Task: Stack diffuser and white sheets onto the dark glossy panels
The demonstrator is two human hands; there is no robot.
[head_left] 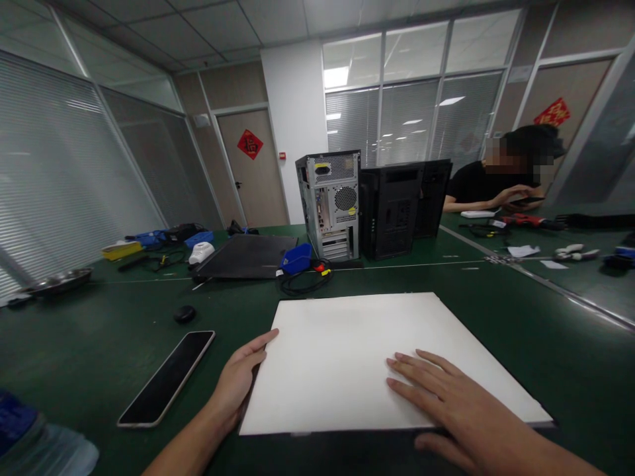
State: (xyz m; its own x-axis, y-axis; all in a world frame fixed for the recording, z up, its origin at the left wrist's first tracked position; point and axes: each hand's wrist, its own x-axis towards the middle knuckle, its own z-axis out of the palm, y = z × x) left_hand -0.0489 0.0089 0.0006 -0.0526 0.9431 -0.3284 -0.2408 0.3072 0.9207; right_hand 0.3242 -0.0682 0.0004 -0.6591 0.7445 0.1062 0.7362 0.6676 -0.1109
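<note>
A flat white rectangular panel (pixel 342 357) with a thin dark border lies in front of me, a dark strip showing along its near side. At its left edge is my left hand (pixel 237 380), closed on the edge with a fingertip over the top; some of its fingers are hidden by the panel. My right hand (pixel 446 396) rests flat on the right part of the white surface, fingers spread, with the thumb low near the front edge. To the left of my left hand lies a smartphone (pixel 169 377), its screen dark.
Beyond the panel stand an opened computer case (pixel 330 208) and a black case (pixel 389 211). A black flat panel (pixel 245 256), a blue object (pixel 296 259) and a cable (pixel 305 284) lie nearby. A bottle (pixel 44 439) is at lower left. A person (pixel 510 175) sits at far right.
</note>
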